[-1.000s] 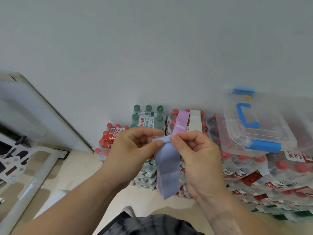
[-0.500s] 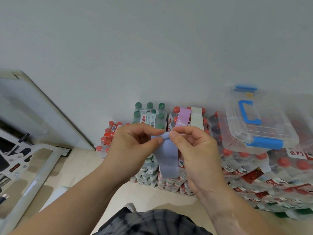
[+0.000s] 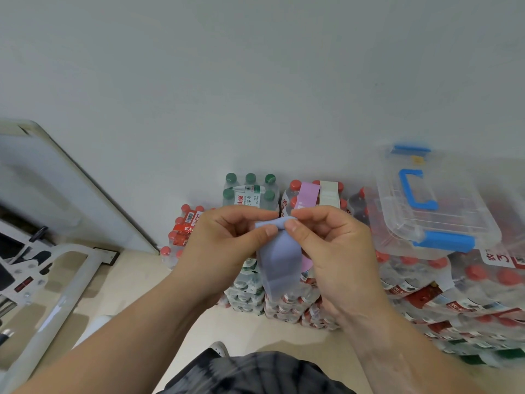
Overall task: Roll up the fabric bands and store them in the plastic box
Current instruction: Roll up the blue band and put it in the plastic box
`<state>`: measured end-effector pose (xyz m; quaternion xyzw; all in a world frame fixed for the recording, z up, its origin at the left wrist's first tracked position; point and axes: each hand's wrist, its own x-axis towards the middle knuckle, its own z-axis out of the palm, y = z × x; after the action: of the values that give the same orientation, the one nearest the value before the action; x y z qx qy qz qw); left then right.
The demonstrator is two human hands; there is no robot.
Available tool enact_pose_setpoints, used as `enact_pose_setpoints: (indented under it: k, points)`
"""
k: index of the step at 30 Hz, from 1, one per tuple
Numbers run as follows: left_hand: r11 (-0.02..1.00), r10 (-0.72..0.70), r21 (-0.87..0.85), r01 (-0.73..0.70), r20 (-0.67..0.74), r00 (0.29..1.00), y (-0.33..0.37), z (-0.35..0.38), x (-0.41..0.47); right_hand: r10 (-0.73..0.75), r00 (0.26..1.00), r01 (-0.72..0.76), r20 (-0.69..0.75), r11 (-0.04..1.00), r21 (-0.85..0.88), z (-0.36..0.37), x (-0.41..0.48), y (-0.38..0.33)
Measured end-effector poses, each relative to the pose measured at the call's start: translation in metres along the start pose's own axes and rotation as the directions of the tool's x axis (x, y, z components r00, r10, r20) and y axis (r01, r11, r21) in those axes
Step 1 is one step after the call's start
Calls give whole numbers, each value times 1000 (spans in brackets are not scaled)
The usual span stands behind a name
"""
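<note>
Pale bare wall behind, beige floor (image 3: 136,282) below, shrink-wrapped water bottle packs (image 3: 287,302) stacked along the far side. Pinched between thumb and forefinger of the left hand (image 3: 224,245) and the right hand (image 3: 335,251): one blue fabric band (image 3: 279,260), top edge curled into a small roll right at the fingertips, loose tail hanging down between both palms. Both sets of fingers narrow, closed on that roll. Beyond the knuckles, draped over the packs: two more bands, a pink band (image 3: 308,194) and a cream band (image 3: 329,193), side by side. Well to the right, on top of the packs: one clear plastic box (image 3: 443,223), lid closed, blue handle and clips.
</note>
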<state>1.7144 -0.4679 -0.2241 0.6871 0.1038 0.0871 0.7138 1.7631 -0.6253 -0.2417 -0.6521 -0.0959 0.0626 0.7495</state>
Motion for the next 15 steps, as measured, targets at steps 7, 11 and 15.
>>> enact_pose_setpoints:
  k: [7,11,15]
  points:
    - [1000,21,23,-22,25,999,-1,0,3,-3,999,1,46,999,44,-5,0,-1]
    - [999,30,29,-30,11,999,-1,2,2,-33,999,33,-19,999,-15,-7,-2,-1]
    - [997,52,58,-50,-33,998,-3,9,1,-87,990,80,-113,995,-63,-4,-5,3]
